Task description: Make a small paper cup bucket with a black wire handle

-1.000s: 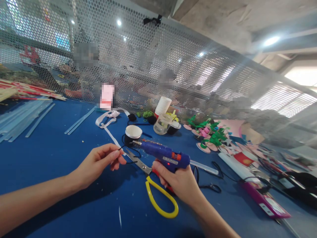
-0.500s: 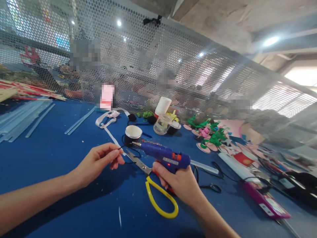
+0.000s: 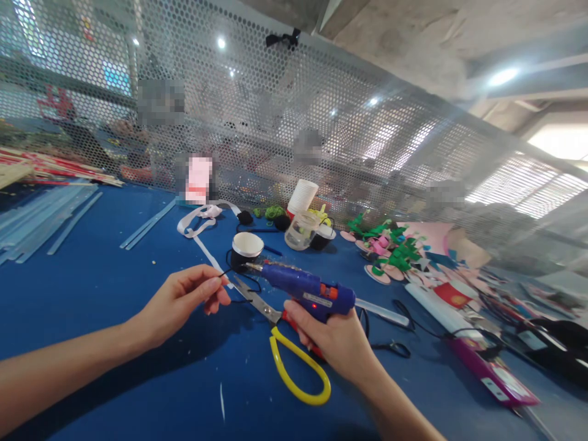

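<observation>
At the far left of the blue tabletop [image 3: 92,288] lie clear glue sticks [image 3: 41,220] in a loose spread, with a bundle of red and pale rods [image 3: 55,168] behind them by the perforated screen [image 3: 257,116]; nearer the middle a white ribbon [image 3: 197,223] loops across the cloth; the left hand [image 3: 179,301] hovers above the tabletop, its fingers [image 3: 212,286] pinched closed on the end of a thin black cord [image 3: 239,288], which curls away beside the scissors; just beyond stands a small black paper cup [image 3: 247,248] with a white inside; the scissors [image 3: 285,343] lie flat on the tabletop between the two hands, blades toward the left hand, the yellow loop handle toward the viewer; the right hand [image 3: 333,340] is wrapped tight round the grip of a blue glue gun [image 3: 303,288], its metal nozzle aimed left at the pinched cord end and close to it, whether touching I cannot tell; a red lamp glows on its side and a clear stick pokes out behind; farther back sit a clear jar [image 3: 301,231] and a white cup [image 3: 302,196] tipped over; to the right lie green and pink felt pieces [image 3: 390,251], then a magenta box [image 3: 493,370] near the edge.
</observation>
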The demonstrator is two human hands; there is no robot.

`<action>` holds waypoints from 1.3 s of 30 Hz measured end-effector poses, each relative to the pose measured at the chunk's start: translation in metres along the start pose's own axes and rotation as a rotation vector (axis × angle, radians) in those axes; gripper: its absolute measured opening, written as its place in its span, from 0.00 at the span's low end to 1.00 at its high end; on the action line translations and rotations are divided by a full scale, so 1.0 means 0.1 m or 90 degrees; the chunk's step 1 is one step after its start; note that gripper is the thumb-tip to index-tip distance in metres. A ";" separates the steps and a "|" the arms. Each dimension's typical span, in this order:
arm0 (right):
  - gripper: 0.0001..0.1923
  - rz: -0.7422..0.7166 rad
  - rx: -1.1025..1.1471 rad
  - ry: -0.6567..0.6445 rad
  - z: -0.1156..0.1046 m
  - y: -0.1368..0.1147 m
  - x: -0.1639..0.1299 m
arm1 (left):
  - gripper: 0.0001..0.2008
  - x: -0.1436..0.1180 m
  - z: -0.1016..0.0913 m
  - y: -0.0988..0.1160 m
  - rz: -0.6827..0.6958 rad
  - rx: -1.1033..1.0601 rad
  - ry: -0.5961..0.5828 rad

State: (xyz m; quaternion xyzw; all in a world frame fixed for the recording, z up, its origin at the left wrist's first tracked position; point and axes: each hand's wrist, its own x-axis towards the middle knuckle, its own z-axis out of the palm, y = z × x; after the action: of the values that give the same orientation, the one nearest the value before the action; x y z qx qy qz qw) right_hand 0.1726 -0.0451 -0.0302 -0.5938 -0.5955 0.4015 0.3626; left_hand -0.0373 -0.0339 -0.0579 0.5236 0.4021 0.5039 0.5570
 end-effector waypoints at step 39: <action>0.15 -0.128 -0.045 0.019 0.06 0.23 0.05 | 0.10 0.06 -0.03 0.11 -0.181 -0.357 0.153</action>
State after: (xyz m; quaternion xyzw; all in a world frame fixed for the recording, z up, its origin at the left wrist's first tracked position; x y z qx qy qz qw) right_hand 0.1763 -0.0409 -0.0541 -0.5493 -0.6603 0.3329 0.3890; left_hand -0.0408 -0.0284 -0.0466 0.2252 0.3795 0.5700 0.6930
